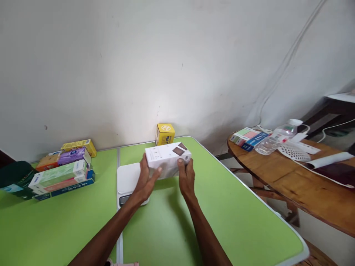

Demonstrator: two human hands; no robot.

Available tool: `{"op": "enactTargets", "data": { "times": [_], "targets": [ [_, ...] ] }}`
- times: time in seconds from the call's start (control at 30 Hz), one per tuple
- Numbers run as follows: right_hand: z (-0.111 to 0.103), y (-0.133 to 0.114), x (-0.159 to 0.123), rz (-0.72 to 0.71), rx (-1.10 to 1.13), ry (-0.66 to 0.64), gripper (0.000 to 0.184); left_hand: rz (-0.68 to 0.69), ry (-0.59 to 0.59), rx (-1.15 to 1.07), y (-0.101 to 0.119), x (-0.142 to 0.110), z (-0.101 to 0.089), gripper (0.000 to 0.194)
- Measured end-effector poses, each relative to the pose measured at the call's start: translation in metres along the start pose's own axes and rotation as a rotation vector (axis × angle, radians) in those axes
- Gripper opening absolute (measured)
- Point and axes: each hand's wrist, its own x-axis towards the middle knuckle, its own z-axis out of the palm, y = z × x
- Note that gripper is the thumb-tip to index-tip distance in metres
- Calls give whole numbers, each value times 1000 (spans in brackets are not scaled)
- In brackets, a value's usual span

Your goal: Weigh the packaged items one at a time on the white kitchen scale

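A white cardboard box (168, 153) with dark pictures on its top is held up above the green table (163, 225). My left hand (146, 177) grips its left end, thumb on the near side. At the right end, my right hand (186, 175) is closed round the box, with the thumb near the top edge. Partly behind my left hand and wrist lies a white kitchen scale (128, 178) with a small dark display. A yellow box (165, 133) stands at the table's far edge, behind the white box.
On the left are stacked thin boxes (59, 177), a purple packet (73, 156), another yellow box (80, 145) and a dark green container (18, 177). A wooden table (266, 166) at right carries a plastic bottle (280, 136), small boxes (248, 137) and cables.
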Motion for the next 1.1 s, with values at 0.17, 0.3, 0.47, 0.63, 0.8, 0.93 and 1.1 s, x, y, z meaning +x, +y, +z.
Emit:
{"op": "enactTargets", "data": {
  "times": [0.17,0.3,0.47,0.63,0.8,0.93,1.1],
  "targets": [
    [-59,43,41,63,-131,67,80,19,-173,121,-45,30,66,99],
    [-78,79,57,27,-149,133,101,56,-228,216,-66,53,105,93],
    [-65,116,69,-19,-282,272,146,-10,-246,296,-70,85,136,88],
    [-50,126,111,4,-221,254,147,-89,-212,451,-59,124,148,66],
    [-44,121,157,31,-228,183,129,-91,-214,473,-47,147,149,62],
    [-31,116,181,17,-286,118,129,-19,-286,442,-38,130,139,74],
    [-8,106,186,5,-294,31,154,-7,-394,396,-16,69,105,81]
  ]
}}
